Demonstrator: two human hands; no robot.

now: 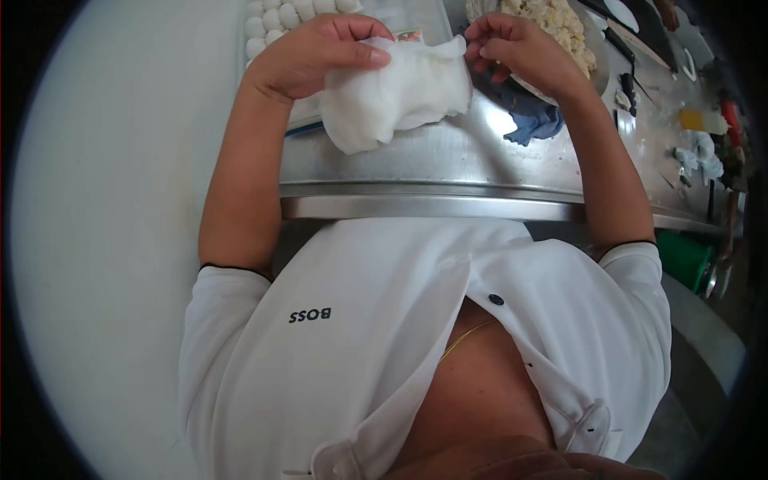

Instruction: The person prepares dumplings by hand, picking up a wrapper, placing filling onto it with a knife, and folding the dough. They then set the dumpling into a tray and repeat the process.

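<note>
My left hand point(324, 54) pinches the upper left edge of a thin, crumpled white sheet point(400, 96), thumb on top. The sheet hangs above the metal table; whether it is cloth or plastic film I cannot tell. Close to its upper right corner is my right hand point(520, 52), fingers bent and apart, with nothing visible between them. Behind the sheet stands a clear tray point(412, 12) with rows of round white pieces point(272, 20). Beyond my right hand, a metal bowl point(604, 56) holds a lumpy, pale yellow mixture point(560, 28).
Below the bowl lies a dark blue cloth point(534, 118) on the metal table point(464, 164). Further right are black-handled tools point(626, 90), a bottle with yellow contents point(702, 122) and crumpled plastic point(702, 156). A green container point(686, 260) stands below the table edge. At top right, part of another person's hand point(666, 14) shows.
</note>
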